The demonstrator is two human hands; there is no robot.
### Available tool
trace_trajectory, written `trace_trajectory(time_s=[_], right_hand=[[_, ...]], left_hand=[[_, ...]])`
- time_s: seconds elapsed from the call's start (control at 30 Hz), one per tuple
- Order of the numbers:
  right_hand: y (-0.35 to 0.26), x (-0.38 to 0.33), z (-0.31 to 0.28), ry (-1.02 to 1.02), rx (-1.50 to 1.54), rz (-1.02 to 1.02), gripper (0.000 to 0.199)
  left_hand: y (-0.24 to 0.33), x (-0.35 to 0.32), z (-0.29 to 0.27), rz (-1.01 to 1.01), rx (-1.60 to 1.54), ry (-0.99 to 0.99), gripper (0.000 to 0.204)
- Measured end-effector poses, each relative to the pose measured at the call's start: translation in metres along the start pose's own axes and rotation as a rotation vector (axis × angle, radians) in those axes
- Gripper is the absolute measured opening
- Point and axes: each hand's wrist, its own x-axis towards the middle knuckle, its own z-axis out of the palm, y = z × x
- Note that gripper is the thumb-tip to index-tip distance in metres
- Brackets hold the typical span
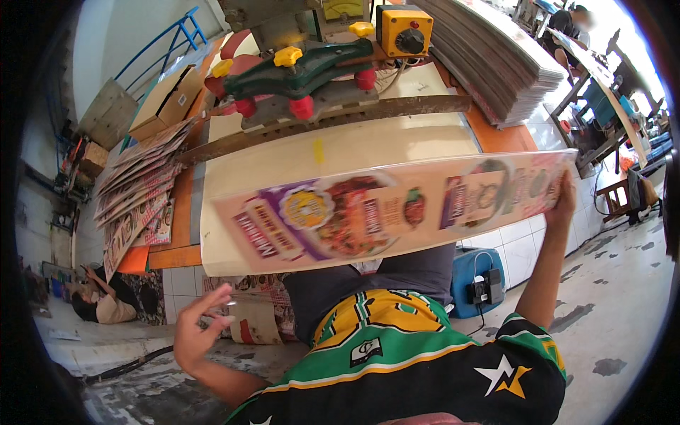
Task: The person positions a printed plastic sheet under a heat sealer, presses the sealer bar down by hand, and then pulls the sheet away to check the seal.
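Note:
My right hand [562, 195] grips the right end of a long printed packaging sheet [418, 241], which is glossy and shows pictures of food with purple and white panels. The sheet lies aslant over the near edge of the cream-coloured work board [262, 166], and its left end looks slightly blurred. Below the sheet's left end, my left hand [202, 329] is raised off it with the fingers apart and nothing in them. Beyond the board stands a machine with a dark green clamp [301, 67], yellow knobs and red feet.
A metal bar [340, 117] crosses the board in front of the machine. Loose printed sheets [138, 188] are piled at left beside an open cardboard box [166, 103]. A tall sheet stack [489, 64] stands at right. A yellow control box [404, 32] tops the machine. Two people work farther off.

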Motion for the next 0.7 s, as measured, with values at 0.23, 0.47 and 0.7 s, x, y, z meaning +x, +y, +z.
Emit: trace_trajectory(time_s=[0.23, 0.47, 0.7], right_hand=[[0.082, -0.024, 0.151, -0.123, 0.259, 0.270, 0.044], [0.109, -0.101, 0.286, -0.059, 0.446, 0.658, 0.045], [0.107, -0.134, 0.297, -0.729, 0.050, 0.679, 0.047]], left_hand=[[-0.006, 0.031, 0.041, -0.011, -0.029, -0.332, 0.072], [0.005, 0.060, 0.161, 0.287, -0.891, 0.015, 0.100], [-0.012, 0.064, 0.196, 0.204, -1.148, 0.567, 0.045]])
